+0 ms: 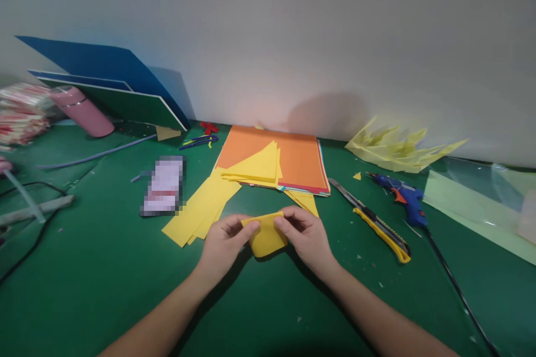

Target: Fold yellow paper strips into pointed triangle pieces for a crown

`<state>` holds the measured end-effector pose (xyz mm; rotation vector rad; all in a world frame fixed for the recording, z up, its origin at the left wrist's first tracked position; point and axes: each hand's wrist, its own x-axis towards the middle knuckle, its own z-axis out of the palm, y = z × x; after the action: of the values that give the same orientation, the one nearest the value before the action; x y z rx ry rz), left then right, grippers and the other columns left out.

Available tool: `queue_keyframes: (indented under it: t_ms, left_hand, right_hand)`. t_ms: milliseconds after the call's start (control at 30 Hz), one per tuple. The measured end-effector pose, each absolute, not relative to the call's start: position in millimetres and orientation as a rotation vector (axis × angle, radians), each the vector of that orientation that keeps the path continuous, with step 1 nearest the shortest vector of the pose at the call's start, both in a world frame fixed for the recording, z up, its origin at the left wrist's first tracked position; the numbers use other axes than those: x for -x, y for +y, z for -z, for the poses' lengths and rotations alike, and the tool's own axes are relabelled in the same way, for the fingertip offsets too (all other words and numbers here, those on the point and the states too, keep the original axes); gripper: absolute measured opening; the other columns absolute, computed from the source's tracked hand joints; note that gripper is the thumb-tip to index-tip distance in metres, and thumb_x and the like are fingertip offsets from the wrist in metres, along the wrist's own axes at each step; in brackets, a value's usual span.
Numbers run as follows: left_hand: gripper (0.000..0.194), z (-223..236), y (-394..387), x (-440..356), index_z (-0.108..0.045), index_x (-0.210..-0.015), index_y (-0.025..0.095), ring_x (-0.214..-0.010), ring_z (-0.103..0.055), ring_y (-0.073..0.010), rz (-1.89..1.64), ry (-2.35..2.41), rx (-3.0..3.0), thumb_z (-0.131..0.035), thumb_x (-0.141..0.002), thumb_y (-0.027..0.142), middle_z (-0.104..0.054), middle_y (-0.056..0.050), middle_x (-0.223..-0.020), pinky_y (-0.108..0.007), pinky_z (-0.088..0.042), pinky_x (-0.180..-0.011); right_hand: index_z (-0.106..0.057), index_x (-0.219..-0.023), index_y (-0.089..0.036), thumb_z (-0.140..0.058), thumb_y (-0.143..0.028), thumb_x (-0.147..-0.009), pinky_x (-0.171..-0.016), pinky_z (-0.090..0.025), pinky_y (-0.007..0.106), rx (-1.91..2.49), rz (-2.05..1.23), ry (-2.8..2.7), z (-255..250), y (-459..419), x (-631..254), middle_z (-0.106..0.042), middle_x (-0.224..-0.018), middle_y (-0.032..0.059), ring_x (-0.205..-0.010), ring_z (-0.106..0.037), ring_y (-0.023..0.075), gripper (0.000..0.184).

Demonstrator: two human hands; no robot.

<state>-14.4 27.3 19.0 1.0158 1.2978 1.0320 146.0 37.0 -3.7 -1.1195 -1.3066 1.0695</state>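
Observation:
A small piece of yellow paper (268,240), with what looks like a fold along its top edge, is held up between my two hands. My left hand (228,242) pinches its upper left corner between thumb and fingers. At the upper right corner, my right hand (307,234) grips it the same way. Just beyond my left hand lie several yellow paper strips (192,215). Yellow paper triangles (257,164) rest on a stack of coloured paper (297,150) with an orange sheet on top. More yellow pieces (307,201) stick out behind my right hand.
To the right lie a yellow utility knife (377,228) with its blade out, a blue glue gun (402,195) with a black cord, and a spiky yellow paper piece (402,150). A phone (163,184), a pink bottle (84,111) and leaning boards (104,67) stand left.

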Motion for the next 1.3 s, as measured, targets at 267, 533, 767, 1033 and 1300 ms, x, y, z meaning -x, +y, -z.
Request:
queue_keyframes:
  t_ms: [267, 533, 767, 1033, 1300]
  left_hand:
    - [0.044, -16.3, 27.8, 15.3, -0.073, -0.074, 0.015, -0.064, -0.065, -0.0184, -1.065, 1.268, -0.951, -0.08, -0.05, 0.052, -0.072, -0.006, -0.071, -0.028, -0.054, -0.059]
    - [0.048, -18.4, 27.0, 17.7, -0.073, -0.073, 0.014, -0.067, -0.066, -0.0218, -1.038, 1.298, -0.998, -0.078, -0.052, 0.057, -0.073, -0.009, -0.073, -0.031, -0.055, -0.062]
    - [0.034, -16.7, 28.1, 20.5, -0.073, -0.069, 0.015, -0.066, -0.066, -0.0207, -1.049, 1.318, -1.047, -0.079, -0.057, 0.047, -0.072, -0.007, -0.068, -0.029, -0.055, -0.059]
    - [0.032, -18.9, 27.8, 18.1, -0.074, -0.064, 0.017, -0.063, -0.065, -0.0182, -1.062, 1.315, -0.977, -0.08, -0.051, 0.045, -0.073, -0.006, -0.069, -0.028, -0.054, -0.061]
    - [0.033, -17.6, 28.0, 19.4, -0.074, -0.065, 0.016, -0.068, -0.067, -0.0215, -1.052, 1.319, -1.027, -0.08, -0.053, 0.046, -0.073, -0.007, -0.07, -0.03, -0.055, -0.063]
  right_hand:
    - [-0.062, -0.065, -0.02, -0.064, -0.037, -0.071, -0.055, -0.05, 0.025, 1.112, -1.05, -1.311, 2.8, 36.2, -145.6, -0.063, -0.064, 0.0012, -0.059, -0.057, 0.0146, 0.018]
    - [-0.07, -0.066, -0.021, -0.065, -0.035, -0.07, -0.058, -0.054, 0.029, 1.151, -1.058, -1.295, 3.1, 34.7, -145.9, -0.072, -0.069, 0.0028, -0.064, -0.064, 0.0184, 0.016]
    - [-0.073, -0.068, -0.021, -0.064, -0.035, -0.073, -0.059, -0.055, 0.03, 1.152, -1.06, -1.326, 5.0, 34.1, -147.3, -0.073, -0.07, 0.0029, -0.064, -0.066, 0.0193, 0.017]
    - [-0.073, -0.07, -0.021, -0.065, -0.032, -0.073, -0.061, -0.056, 0.03, 1.096, -1.072, -1.305, 2.6, 33.7, -147.0, -0.074, -0.073, 0.0037, -0.065, -0.068, 0.0195, 0.014]
    - [-0.075, -0.075, -0.023, -0.065, -0.028, -0.075, -0.067, -0.057, 0.031, 1.044, -1.068, -1.319, 3.4, 33.0, -147.4, -0.075, -0.078, 0.0032, -0.071, -0.07, 0.0196, 0.011]
